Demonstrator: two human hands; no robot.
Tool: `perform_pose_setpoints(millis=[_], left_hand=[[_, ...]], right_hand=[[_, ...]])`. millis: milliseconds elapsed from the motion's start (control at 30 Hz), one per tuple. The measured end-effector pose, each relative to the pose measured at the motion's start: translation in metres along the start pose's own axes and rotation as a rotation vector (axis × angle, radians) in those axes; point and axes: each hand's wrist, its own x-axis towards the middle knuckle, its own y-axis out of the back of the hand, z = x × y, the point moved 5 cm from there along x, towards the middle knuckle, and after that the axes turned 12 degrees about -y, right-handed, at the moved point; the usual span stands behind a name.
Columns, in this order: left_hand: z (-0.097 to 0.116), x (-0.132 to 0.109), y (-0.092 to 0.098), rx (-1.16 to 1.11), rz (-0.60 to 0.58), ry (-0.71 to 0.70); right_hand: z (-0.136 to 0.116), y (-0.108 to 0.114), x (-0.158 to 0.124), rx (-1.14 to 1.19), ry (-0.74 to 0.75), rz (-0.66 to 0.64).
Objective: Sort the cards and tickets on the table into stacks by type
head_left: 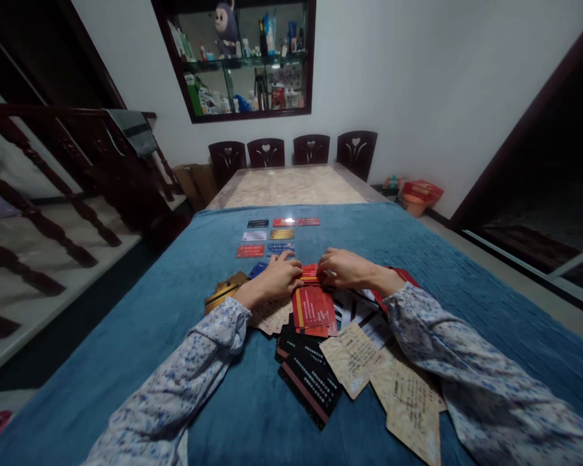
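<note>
Between my two hands is a small bunch of red cards [309, 274]. My left hand [279, 277] has its thumb and fingers closed at the left edge of these cards. At their right edge the curled fingers of my right hand [346, 268] grip them, fingertips partly hidden. Just below, a red card with a yellow stripe [313, 307] lies on a loose pile. Black cards [313, 385] and beige patterned cards [411, 404] spread nearer to me. Gold cards [223, 291] and a blue card [258, 269] show beside my left wrist. White cards [364, 317] lie partly under my right forearm.
Beyond my hands, several cards lie in short rows, among them a black card [258, 224], a gold card [282, 234] and a red card [250, 251]. A blue cloth [140, 336] covers the near table. Dark chairs [311, 150] stand at the far end.
</note>
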Motion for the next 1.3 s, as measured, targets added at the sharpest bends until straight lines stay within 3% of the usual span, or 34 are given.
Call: perform_pose_setpoints(millis=[567, 1300], left_hand=[[0.004, -0.001, 0.004, 0.023, 0.016, -0.06], [0.002, -0.001, 0.01, 0.014, 0.183, -0.149]], right_hand=[[-0.005, 0.01, -0.007, 0.032, 0.019, -0.009], [-0.003, 0.026, -0.016, 0.068, -0.02, 0.045]])
